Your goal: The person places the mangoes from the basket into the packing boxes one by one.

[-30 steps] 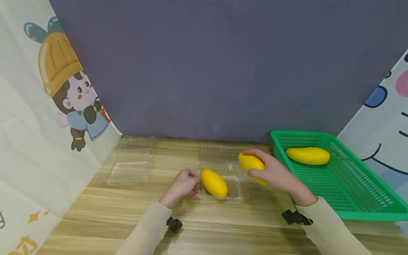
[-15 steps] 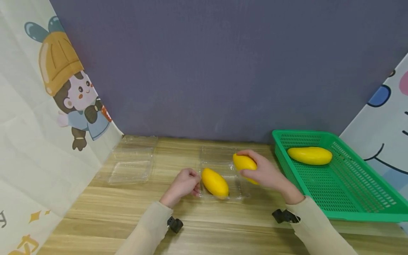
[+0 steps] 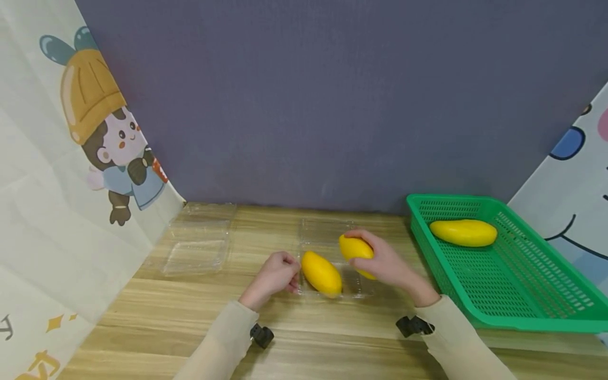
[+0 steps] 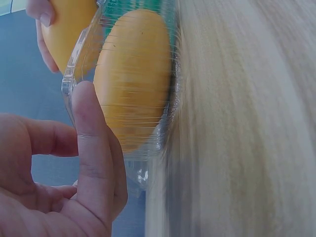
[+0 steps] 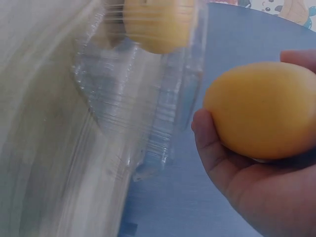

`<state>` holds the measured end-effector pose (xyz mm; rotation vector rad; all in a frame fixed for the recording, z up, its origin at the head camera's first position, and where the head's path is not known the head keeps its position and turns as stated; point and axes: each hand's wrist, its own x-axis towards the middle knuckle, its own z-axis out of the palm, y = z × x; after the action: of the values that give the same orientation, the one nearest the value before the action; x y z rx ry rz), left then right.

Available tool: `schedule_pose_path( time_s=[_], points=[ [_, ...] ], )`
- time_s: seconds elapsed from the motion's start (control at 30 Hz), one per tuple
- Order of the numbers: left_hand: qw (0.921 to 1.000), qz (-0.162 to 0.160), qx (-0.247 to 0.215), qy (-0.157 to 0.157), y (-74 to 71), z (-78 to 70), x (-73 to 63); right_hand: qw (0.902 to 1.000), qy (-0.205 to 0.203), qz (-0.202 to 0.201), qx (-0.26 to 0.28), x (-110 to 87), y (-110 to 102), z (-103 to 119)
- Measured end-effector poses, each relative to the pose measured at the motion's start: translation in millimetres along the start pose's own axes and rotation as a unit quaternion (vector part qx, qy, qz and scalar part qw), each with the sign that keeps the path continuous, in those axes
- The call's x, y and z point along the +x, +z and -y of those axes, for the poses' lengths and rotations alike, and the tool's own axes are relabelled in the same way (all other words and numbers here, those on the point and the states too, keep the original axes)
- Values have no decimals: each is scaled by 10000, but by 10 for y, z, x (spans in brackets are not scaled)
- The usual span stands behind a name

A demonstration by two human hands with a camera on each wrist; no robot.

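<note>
My right hand point(image 3: 385, 262) holds a yellow mango point(image 3: 357, 255) over the right part of a clear plastic box point(image 3: 352, 285). That held mango point(image 5: 261, 111) sits between thumb and fingers in the right wrist view, apart from the box wall. A second mango point(image 3: 322, 274) lies tilted in the left part of the box. My left hand point(image 3: 275, 275) is at the box's left edge; in the left wrist view its fingers point(image 4: 94, 153) pinch the rim beside the mango point(image 4: 133, 74) inside. The thumb's tip is partly hidden there.
A green basket point(image 3: 446, 287) stands at the right with one mango point(image 3: 463, 233) in its far part. Another clear plastic box point(image 3: 195, 256) lies at the left on the wooden table point(image 3: 313, 338). A dark panel point(image 3: 294, 105) rises behind.
My right hand has moved left with its mango, from the box's right edge to over its right part. The left hand stays at the box edge.
</note>
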<state>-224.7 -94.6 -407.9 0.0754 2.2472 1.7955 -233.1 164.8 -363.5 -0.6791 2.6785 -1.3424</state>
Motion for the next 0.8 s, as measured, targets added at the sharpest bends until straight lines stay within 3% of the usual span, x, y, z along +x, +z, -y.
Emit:
schedule_pose_path(
  time_s=[0.5, 0.8],
  points=[
    [10000, 0, -8, 7, 6, 11, 7, 9980, 136, -186, -581, 56, 175, -94],
    [10000, -8, 33, -9, 12, 15, 21, 9913, -435, -243, -1217, 42, 243, -108]
  ],
)
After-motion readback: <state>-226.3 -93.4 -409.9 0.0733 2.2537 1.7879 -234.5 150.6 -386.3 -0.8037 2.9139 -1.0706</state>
